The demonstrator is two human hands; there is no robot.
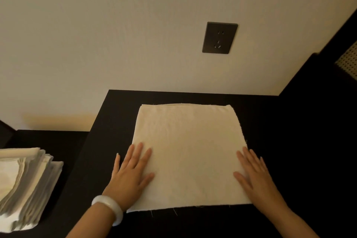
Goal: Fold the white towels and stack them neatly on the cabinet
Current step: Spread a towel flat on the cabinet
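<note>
White towel (189,150), a square of cream-white woven cloth, folded: lies flat on the black matte cabinet top (280,141). It spans the gap between my two sets of fingers and runs on well past my fingertips toward the wall. Loose threads show along its near edge, behind my palms.

Left hand (131,172): fingers straight and spread, pressing down on the towel's left margin. The little finger lies off the cloth, on the cabinet top. Nothing gripped. A white smooth bangle (108,206) sits on that wrist.

Right hand (255,176): fingers straight, slightly spread, laid flat on the towel's right margin, the outer ones over its edge. Nothing gripped.

Stack of folded white towels (25,179): well apart from my left little finger, out to its left, on a dark surface (58,141). The layers are fanned, their edges stepped.

Beyond my right fingertips, up on the pale wall (116,35): a dark square socket plate (219,37) with slot openings.
</note>
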